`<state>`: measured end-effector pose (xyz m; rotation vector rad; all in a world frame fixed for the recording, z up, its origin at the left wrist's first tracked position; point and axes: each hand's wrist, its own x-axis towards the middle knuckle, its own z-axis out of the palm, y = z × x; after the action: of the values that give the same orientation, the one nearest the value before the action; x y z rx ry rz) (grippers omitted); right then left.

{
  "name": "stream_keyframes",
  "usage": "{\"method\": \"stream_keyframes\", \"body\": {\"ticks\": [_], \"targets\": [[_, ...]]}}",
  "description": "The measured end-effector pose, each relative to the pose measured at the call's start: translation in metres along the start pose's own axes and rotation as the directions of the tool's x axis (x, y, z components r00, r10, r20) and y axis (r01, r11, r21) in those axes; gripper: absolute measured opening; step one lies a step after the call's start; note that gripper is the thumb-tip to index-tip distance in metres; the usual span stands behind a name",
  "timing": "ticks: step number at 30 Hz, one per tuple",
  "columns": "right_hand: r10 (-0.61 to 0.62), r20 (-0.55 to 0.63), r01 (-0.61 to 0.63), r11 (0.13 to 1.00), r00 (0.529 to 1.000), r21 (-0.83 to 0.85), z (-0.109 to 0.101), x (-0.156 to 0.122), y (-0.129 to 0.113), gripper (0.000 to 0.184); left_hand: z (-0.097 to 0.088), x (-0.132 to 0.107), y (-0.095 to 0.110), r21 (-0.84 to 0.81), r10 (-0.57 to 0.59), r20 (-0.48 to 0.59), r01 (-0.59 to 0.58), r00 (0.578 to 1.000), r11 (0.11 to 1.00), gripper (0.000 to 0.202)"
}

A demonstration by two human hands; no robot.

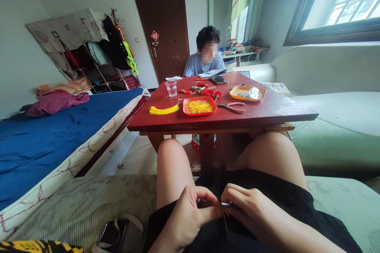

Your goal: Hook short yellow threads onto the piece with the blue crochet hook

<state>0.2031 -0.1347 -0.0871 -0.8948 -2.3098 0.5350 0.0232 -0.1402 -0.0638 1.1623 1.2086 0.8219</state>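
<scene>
My left hand (187, 215) and my right hand (252, 205) meet over my lap, low in the head view. Both pinch a thin thread-like piece between their fingertips; it is too small to name. They rest on black shorts (267, 189). Ahead stands a low red table (267, 112). On it lie an orange tray (199, 106) of yellow strands, a loose yellow bundle (164, 110), pink-handled pliers (233, 106) and a yellow tray (248, 93) with clear plastic.
A person (204, 57) sits at the table's far side by a phone (218, 80). A plastic cup (171, 88) stands at the left. A blue bed (44, 138) lies left, a green sofa (341, 118) right. A phone (113, 234) rests beside my left thigh.
</scene>
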Motion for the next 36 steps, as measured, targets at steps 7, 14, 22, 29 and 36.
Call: {"method": "stream_keyframes", "body": {"ticks": [7,14,22,29,36], "targets": [[-0.03,-0.269,-0.016,0.986,0.963,-0.165,0.014,0.004,-0.006,0.038,0.023,0.004,-0.014,-0.222,0.083,-0.168,-0.12,0.982,0.968,0.029],[0.009,-0.417,-0.063,0.991,0.909,-0.114,0.023,0.003,-0.006,0.023,0.039,0.005,-0.026,-0.549,0.0,-0.214,-0.12,0.977,0.827,0.025],[0.055,-0.208,-0.038,0.996,0.977,0.084,-0.001,0.007,-0.005,0.029,0.01,0.0,-0.002,-0.314,-0.035,0.009,0.037,0.999,0.949,0.027],[0.049,-0.096,-0.039,0.995,0.994,0.096,-0.002,0.005,-0.004,0.04,0.004,0.001,0.004,0.032,0.065,-0.053,-0.064,0.996,0.997,0.015],[0.018,-0.049,-0.017,0.999,0.999,0.029,-0.005,0.004,-0.006,0.042,0.0,-0.002,0.01,0.156,0.056,-0.052,-0.047,0.997,0.987,0.016]]}}
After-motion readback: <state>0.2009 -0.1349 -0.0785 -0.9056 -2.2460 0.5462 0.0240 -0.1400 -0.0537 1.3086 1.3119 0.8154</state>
